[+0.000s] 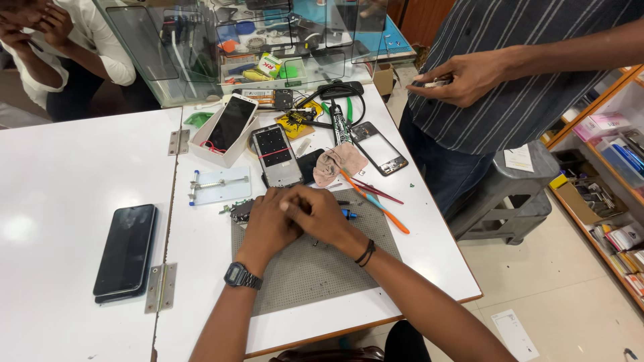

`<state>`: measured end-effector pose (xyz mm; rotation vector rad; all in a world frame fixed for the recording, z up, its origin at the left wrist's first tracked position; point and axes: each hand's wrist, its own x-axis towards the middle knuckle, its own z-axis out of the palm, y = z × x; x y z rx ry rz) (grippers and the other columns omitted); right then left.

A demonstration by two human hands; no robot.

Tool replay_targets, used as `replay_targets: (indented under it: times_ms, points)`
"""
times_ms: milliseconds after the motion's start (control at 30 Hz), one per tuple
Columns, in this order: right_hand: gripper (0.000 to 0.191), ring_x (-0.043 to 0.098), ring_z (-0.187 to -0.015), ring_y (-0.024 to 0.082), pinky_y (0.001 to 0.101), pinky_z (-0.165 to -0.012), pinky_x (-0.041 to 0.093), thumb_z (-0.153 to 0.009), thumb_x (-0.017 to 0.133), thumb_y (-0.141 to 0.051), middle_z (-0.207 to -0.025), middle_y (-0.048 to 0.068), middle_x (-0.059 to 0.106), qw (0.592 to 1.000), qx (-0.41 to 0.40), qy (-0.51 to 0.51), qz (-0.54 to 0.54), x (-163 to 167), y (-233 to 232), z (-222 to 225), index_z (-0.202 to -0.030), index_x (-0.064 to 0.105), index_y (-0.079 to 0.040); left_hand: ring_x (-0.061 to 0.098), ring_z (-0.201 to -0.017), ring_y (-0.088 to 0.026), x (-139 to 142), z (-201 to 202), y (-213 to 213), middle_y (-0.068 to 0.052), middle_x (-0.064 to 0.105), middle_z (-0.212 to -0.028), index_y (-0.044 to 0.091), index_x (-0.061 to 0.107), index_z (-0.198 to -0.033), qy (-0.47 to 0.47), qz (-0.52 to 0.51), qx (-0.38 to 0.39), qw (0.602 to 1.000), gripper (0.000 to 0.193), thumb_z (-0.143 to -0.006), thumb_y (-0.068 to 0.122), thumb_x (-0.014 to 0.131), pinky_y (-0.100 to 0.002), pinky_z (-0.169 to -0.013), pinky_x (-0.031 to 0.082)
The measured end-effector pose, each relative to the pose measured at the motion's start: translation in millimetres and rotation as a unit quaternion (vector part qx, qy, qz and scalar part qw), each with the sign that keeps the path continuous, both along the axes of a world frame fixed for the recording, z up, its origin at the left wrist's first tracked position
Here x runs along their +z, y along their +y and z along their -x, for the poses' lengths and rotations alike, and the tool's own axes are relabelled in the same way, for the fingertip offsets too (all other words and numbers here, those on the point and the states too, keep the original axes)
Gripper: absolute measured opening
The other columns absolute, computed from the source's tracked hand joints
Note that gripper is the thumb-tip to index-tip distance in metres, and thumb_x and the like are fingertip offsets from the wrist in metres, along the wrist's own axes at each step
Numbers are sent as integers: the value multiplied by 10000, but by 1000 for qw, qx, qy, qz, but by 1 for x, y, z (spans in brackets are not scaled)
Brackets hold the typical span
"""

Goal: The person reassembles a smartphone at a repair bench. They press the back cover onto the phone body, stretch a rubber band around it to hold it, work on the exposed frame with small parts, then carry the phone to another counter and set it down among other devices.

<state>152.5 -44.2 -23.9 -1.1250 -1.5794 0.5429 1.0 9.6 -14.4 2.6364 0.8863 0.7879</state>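
My left hand (265,224), with a black digital watch on the wrist, and my right hand (316,213), with a black cord bracelet, are pressed together over the top edge of a grey perforated work mat (315,268). My right hand's fingers lie over the left hand's knuckles. A small dark circuit part (239,211) pokes out beside my left hand's fingers. A blue-tipped tool (349,214) shows just right of my right hand. Whatever sits between the hands is hidden. An opened phone body (276,155) lies just beyond them.
A black phone (125,250) lies on the left table. A white box holding a phone (228,127), a clamp jig (218,186), a cloth (339,164), orange tools (379,204) and a phone frame (379,149) crowd the far side. A standing person's hand (463,79) is at right, by a stool (510,194).
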Motion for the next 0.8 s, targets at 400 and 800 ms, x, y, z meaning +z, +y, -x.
replay_targets:
  times_ms: [400, 800]
  points:
    - [275, 679, -646, 250, 347, -576, 516, -959, 702, -336, -793, 99, 700, 988, -34, -142, -56, 16, -7, 1, -973, 685, -62, 564, -1048, -270, -2, -2, -3, -16, 629, -1072, 122, 667, -1067, -20, -22, -8, 1000, 444, -652, 157, 819, -419, -837, 442]
    - [287, 623, -616, 218, 341, -559, 487, -963, 702, -336, -725, 81, 633, 993, -27, -110, -37, 8, -5, 5, -968, 666, -51, 566, -1018, -265, -5, -2, -1, -16, 623, -1022, 115, 639, -1037, -20, -21, -5, 1000, 419, -661, 155, 818, -415, -822, 437]
